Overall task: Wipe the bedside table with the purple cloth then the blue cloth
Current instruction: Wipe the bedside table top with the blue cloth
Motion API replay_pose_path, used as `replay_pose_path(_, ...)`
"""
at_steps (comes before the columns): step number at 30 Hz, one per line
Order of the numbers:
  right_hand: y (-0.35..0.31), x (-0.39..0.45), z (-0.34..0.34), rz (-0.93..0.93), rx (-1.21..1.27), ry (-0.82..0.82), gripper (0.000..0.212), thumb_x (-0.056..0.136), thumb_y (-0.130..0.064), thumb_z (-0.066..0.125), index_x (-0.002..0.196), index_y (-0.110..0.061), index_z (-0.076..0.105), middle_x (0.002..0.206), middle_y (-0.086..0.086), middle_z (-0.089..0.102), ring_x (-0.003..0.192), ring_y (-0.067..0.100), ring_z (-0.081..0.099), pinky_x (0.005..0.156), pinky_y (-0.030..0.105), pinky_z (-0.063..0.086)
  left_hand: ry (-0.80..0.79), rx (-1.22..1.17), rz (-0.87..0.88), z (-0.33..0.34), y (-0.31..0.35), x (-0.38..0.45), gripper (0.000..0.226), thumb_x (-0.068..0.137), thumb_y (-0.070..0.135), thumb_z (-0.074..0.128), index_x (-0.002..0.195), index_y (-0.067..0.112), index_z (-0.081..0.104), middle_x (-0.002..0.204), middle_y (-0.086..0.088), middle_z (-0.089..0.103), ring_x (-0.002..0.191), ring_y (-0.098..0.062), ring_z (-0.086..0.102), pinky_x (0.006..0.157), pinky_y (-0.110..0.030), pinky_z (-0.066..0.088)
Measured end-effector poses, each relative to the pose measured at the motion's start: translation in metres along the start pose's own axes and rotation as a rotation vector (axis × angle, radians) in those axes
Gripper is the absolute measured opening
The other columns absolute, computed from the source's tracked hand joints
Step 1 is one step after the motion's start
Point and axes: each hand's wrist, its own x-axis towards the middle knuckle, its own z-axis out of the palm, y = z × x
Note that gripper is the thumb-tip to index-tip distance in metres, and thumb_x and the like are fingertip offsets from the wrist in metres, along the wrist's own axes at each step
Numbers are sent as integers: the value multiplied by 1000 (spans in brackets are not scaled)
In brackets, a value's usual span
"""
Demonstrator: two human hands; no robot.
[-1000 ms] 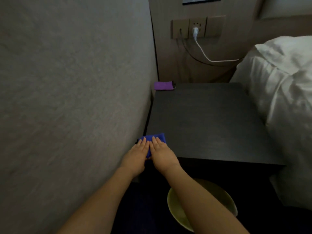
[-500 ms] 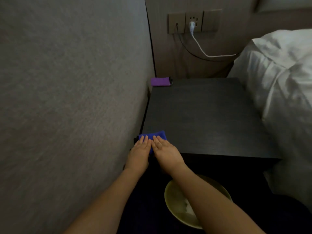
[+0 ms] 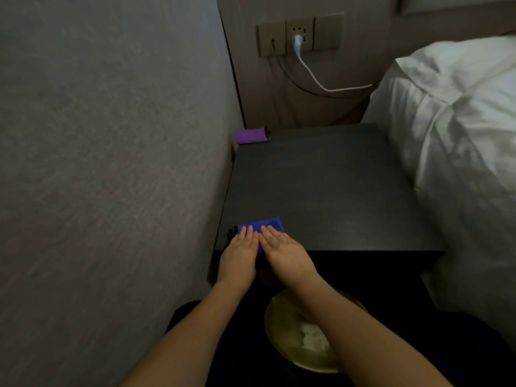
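The dark bedside table [image 3: 321,191] stands between a wall and a bed. A folded blue cloth [image 3: 265,224] lies on its near left corner. My left hand [image 3: 238,256] and my right hand [image 3: 284,255] lie flat side by side on the blue cloth, fingers straight and pressed down on it, covering its near half. A folded purple cloth [image 3: 249,136] rests at the far left corner of the table, against the wall, with no hand near it.
A grey wall [image 3: 111,163] runs close along the table's left side. White bedding [image 3: 460,135] bulges against its right edge. A white plug and cable [image 3: 297,41] hang from the wall socket behind. A yellowish bin [image 3: 296,344] with white paper sits on the floor below my arms.
Both hands stay pressed on the blue cloth at the near left corner. The view has shifted a little, bringing more of the bin into sight.
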Motion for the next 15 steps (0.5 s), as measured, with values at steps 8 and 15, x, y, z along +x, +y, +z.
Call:
replay_pose_path(8,51,-42,-8,44,-39,-46,59,79,-15,68,134,-4,47,140,16,50,131,27,47,108,40,37,14,-10,68,-1,60,11,56,100,11,30,152,7,11,162,-9,8,150,-19,4,120,-27,-1)
replay_pose_path(15,92,-76,-29,71,-130,22,67,79,-20,71,138,-10,42,147,7,42,137,17,40,113,29,30,-24,22,119,-2,115,24,58,99,9,32,152,6,8,162,-10,5,150,-20,3,120,-30,1)
